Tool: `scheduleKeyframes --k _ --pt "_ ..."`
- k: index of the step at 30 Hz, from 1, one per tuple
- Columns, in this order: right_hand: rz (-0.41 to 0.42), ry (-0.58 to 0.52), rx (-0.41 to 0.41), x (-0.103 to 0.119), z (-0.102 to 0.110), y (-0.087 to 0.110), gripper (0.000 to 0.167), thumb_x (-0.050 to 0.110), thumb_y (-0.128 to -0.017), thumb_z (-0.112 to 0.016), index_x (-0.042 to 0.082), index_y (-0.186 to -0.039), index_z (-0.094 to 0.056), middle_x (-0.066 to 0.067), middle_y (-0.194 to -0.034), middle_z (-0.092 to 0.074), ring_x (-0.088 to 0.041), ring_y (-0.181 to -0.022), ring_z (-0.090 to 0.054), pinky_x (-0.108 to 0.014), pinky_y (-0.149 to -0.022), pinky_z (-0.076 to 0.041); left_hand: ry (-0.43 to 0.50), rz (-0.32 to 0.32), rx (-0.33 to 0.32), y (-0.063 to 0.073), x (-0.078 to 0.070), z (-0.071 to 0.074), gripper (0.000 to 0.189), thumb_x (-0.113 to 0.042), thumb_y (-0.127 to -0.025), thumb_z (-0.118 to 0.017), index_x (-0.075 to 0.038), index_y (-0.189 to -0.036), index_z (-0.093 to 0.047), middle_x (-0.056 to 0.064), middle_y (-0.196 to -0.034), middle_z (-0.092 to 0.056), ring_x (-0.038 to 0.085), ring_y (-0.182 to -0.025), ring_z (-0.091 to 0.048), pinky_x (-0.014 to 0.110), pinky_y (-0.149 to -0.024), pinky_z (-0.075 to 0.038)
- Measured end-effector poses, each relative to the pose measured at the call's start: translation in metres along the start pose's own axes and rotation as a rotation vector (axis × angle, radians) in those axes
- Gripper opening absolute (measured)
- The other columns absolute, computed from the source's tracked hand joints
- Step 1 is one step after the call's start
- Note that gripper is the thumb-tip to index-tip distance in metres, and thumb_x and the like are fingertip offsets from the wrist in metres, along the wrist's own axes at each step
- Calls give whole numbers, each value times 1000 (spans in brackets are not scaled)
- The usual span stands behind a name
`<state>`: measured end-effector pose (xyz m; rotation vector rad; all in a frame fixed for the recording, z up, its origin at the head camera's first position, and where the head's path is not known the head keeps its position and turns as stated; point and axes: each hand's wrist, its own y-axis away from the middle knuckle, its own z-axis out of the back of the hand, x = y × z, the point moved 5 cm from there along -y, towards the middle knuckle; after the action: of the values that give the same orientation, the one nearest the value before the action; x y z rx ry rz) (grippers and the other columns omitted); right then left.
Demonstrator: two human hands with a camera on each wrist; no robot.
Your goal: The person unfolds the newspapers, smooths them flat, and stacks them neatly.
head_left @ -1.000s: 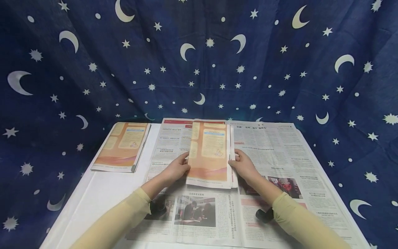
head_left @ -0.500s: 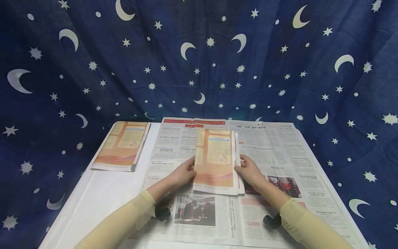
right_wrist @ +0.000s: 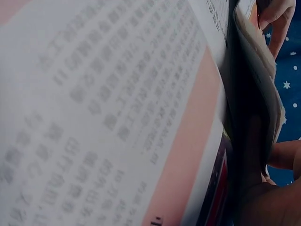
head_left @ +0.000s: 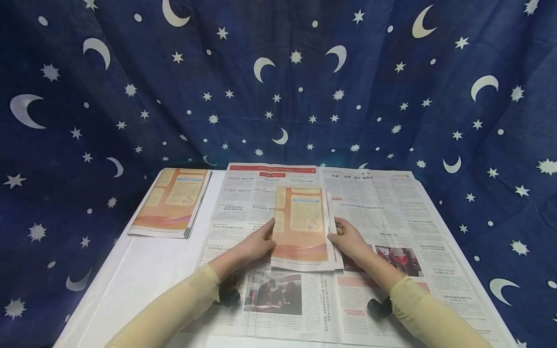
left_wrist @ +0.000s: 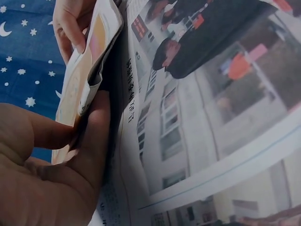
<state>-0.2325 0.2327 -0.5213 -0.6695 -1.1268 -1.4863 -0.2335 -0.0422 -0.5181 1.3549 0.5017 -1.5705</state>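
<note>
Both hands hold a folded newspaper [head_left: 300, 232] with an orange printed face, one at each long side. At its left edge my left hand [head_left: 258, 240] pinches it, thumb on top and fingers beneath, as the left wrist view shows with the folded edge [left_wrist: 94, 84]. On the right edge my right hand [head_left: 350, 240] grips the loose layers; the right wrist view shows fingers under the sheets [right_wrist: 263, 80]. The folded paper is raised a little above an opened newspaper [head_left: 378, 217] spread flat beneath it.
A second folded orange newspaper [head_left: 169, 203] lies at the back left of the white table [head_left: 143, 270]. Behind the table hangs a dark blue curtain [head_left: 278, 96] with moons and stars. Dark wrist devices [head_left: 379, 308] sit under the forearms.
Both hands have brought the folded newspaper toward me and slightly right, then stay nearly still over the last half second. The spread newspaper and the second folded one have not moved.
</note>
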Motion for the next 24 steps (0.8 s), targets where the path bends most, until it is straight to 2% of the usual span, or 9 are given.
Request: scheduleKeyframes --k 4,6,13,16,20,23,24 --pt "3 14 6 -1 0 -2 73 13 -101 -60 -3 -159 -20 -29 -139 -57 -25 -92 -72 -36 -74 -61 -93 5 -19 1 -3 2 79 -9 -98 -55 -6 -165 -12 23 -162 -31 38 -148 -33 50 -123 -19" --pt "1 18 6 -2 0 -2 73 13 -101 -60 -3 -159 -20 -28 -138 -58 -24 -91 -72 -36 -74 -61 -166 5 -23 1 -4 3 79 -12 -99 -57 -6 -165 -13 21 -165 -27 36 -151 -27 49 -123 -18" --pt "1 91 -13 -3 2 -2 74 18 -100 -61 -3 -159 -22 -27 -136 -57 -22 -89 -70 -35 -76 -60 -451 4 -38 2 -8 9 79 -25 -99 -63 -6 -163 -22 20 -161 -37 37 -145 -39 49 -119 -32" --pt "13 131 -28 -3 3 -1 75 20 -100 -62 -3 -160 -22 -27 -138 -54 -28 -99 -67 -37 -83 -59 -553 -13 -52 3 -10 10 81 -29 -97 -68 -7 -163 -26 22 -155 -45 37 -139 -47 50 -114 -39" --pt "53 179 -53 -1 7 3 74 18 -99 -62 -4 -159 -24 -27 -143 -48 -37 -121 -57 -45 -99 -53 -690 -89 -82 6 -13 12 83 -32 -92 -74 -6 -160 -34 20 -134 -57 31 -115 -60 46 -98 -52" --pt "94 217 -88 3 12 7 68 15 -101 -58 -3 -159 -26 -27 -146 -46 -41 -131 -49 -52 -108 -45 -782 -165 -110 8 -15 13 80 -34 -90 -76 -6 -157 -40 14 -127 -56 25 -106 -56 41 -92 -52" --pt "107 224 -100 4 13 9 66 14 -102 -56 -2 -159 -27 -26 -147 -46 -42 -133 -48 -53 -110 -43 -807 -192 -119 9 -16 14 79 -34 -90 -76 -6 -156 -42 13 -129 -55 25 -109 -54 41 -94 -51"
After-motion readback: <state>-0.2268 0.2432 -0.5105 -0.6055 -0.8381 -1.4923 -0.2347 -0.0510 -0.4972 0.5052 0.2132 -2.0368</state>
